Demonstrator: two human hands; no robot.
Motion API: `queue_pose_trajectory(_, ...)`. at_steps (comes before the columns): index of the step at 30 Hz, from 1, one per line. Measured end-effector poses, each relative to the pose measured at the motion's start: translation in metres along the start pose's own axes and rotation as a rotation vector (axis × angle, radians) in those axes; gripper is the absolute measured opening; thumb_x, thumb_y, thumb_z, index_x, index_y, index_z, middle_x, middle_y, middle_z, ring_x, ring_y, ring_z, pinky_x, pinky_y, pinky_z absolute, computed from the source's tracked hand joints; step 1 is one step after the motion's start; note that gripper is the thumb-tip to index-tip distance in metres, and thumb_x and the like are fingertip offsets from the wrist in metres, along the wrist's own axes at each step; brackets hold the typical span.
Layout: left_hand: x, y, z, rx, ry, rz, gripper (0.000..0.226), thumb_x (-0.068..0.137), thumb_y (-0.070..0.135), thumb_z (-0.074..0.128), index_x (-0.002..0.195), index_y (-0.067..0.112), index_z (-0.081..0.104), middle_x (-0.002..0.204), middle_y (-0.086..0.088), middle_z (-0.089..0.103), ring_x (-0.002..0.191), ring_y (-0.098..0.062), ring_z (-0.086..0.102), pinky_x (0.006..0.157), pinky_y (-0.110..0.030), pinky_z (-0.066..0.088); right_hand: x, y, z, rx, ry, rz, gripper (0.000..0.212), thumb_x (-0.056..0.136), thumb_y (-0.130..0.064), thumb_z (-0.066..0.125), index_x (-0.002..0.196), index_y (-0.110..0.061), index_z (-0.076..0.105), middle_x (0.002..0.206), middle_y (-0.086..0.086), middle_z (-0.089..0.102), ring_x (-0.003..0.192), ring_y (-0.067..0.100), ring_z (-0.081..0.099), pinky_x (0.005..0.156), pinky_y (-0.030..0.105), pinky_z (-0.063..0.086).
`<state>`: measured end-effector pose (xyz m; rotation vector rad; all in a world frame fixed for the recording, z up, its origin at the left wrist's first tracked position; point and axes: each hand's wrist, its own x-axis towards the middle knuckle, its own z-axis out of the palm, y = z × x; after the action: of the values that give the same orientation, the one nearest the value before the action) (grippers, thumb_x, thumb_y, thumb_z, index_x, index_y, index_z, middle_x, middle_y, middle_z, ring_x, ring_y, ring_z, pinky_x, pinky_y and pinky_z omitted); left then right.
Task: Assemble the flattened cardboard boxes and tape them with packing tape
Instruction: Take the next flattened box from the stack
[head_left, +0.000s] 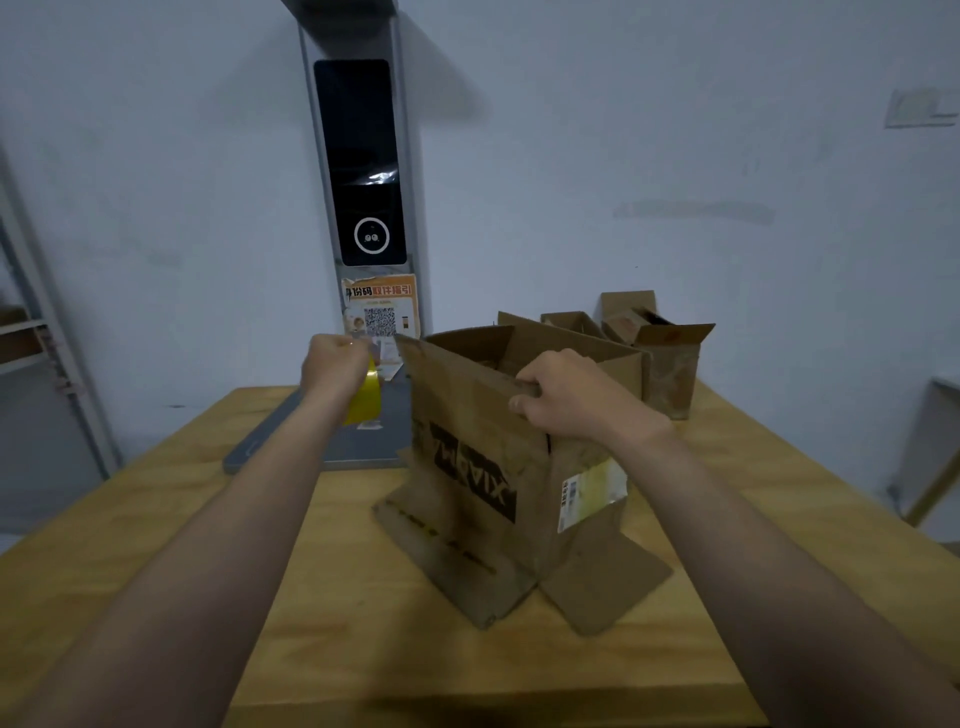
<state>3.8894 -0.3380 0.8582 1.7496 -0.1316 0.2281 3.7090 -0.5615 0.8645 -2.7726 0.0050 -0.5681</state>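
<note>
A brown cardboard box (467, 467) with black lettering and a white shipping label stands opened up on the wooden table (156, 519), its lower flaps splayed onto the tabletop. My right hand (566, 395) grips the top edge of its near wall. My left hand (332, 364) is raised to the left of the box and holds a yellow roll of packing tape (366, 397). Most of the roll is hidden behind the hand.
Two or three more open cardboard boxes (670, 358) stand at the back right of the table. A grey scanner stand (369, 171) with a dark screen rises from a flat grey base (311, 447) at the back. Metal shelving (36, 338) stands on the left.
</note>
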Motion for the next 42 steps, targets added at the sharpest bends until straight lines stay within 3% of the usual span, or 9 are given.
queue_pose_trajectory(3,-0.006,-0.012,-0.021,0.110,0.125,0.021,0.037,0.099,0.027,0.058,0.133,0.015,0.048,0.119,-0.009,0.066,0.093,-0.032,0.069,0.089,-0.045,0.055,-0.009,0.005,-0.001,0.077,-0.028,-0.065,0.036,0.097,-0.029,0.066,0.061,-0.023,0.059,0.055,-0.016,0.057,0.051,0.003,0.052,0.056,0.028,0.037)
queue_pose_trajectory(5,-0.013,-0.020,-0.033,0.250,0.231,0.086,0.027,0.103,0.019,0.051,0.130,0.017,0.046,0.108,-0.007,0.063,0.076,-0.023,0.065,0.071,-0.038,0.050,-0.015,0.009,-0.002,0.071,-0.033,-0.126,0.020,0.099,-0.031,0.064,0.089,-0.016,0.073,0.099,-0.009,0.071,0.090,0.010,0.063,0.078,0.033,0.047)
queue_pose_trajectory(9,-0.028,-0.035,-0.059,0.249,0.244,0.092,0.023,0.102,0.016,0.051,0.125,0.020,0.050,0.104,-0.005,0.070,0.077,-0.029,0.073,0.059,-0.034,0.048,-0.021,0.027,-0.001,0.053,-0.004,-0.169,0.031,0.101,-0.034,0.062,0.125,-0.016,0.068,0.162,-0.007,0.029,0.150,0.017,0.019,0.119,0.042,0.026)
queue_pose_trajectory(16,-0.040,-0.051,-0.051,0.048,-0.053,0.133,0.015,0.105,0.025,0.056,0.107,0.020,0.070,0.090,0.006,0.066,0.051,0.008,0.064,0.041,-0.009,0.044,-0.025,0.066,0.013,0.276,0.141,-0.051,0.023,0.102,-0.023,0.061,0.123,-0.022,0.068,0.130,-0.006,0.059,0.124,0.013,0.054,0.093,0.017,0.040)
queue_pose_trajectory(22,-0.035,-0.062,-0.033,0.042,-0.319,0.068,0.034,0.100,0.020,0.040,0.101,0.029,0.073,0.088,-0.017,0.070,0.056,-0.033,0.071,0.046,-0.034,0.056,-0.028,0.095,0.025,0.496,0.280,0.094,0.008,0.098,-0.027,0.066,0.092,-0.033,0.064,0.086,-0.023,0.065,0.081,-0.007,0.059,0.071,0.027,0.041)
queue_pose_trajectory(27,-0.027,-0.071,-0.022,0.089,-0.355,0.076,0.032,0.101,0.050,0.041,0.111,0.029,0.064,0.079,-0.014,0.070,0.059,-0.021,0.073,0.049,-0.028,0.055,-0.025,0.107,0.045,0.657,0.281,0.269,0.034,0.092,-0.061,0.060,0.118,-0.038,0.062,0.109,-0.022,0.070,0.103,-0.001,0.064,0.087,0.032,0.054)
queue_pose_trajectory(30,-0.029,-0.075,-0.012,0.103,-0.360,0.070,0.054,0.079,0.081,0.060,0.108,0.035,0.061,0.085,-0.009,0.073,0.061,-0.029,0.074,0.050,-0.032,0.055,-0.020,0.111,0.053,0.662,0.364,0.316,0.023,0.093,-0.060,0.060,0.097,-0.037,0.060,0.097,-0.028,0.071,0.097,-0.005,0.066,0.078,0.029,0.053)
queue_pose_trajectory(36,-0.028,-0.078,0.015,0.228,-0.097,0.135,0.064,0.069,0.051,0.091,0.116,0.031,0.052,0.108,0.003,0.065,0.068,-0.013,0.072,0.048,-0.024,0.054,-0.009,0.117,0.061,0.648,0.448,0.368,0.038,0.089,-0.032,0.077,0.118,-0.032,0.052,0.106,-0.006,0.063,0.096,0.010,0.064,0.071,0.022,0.049)
queue_pose_trajectory(42,-0.019,-0.068,0.025,0.526,0.010,0.104,0.082,0.063,0.064,0.089,0.123,0.026,0.049,0.114,-0.002,0.065,0.101,-0.028,0.067,0.083,-0.050,0.059,0.017,0.120,0.053,0.260,0.252,0.302,0.080,0.087,-0.015,0.073,0.152,-0.038,0.031,0.156,-0.002,0.028,0.140,0.032,0.029,0.115,0.049,0.033)
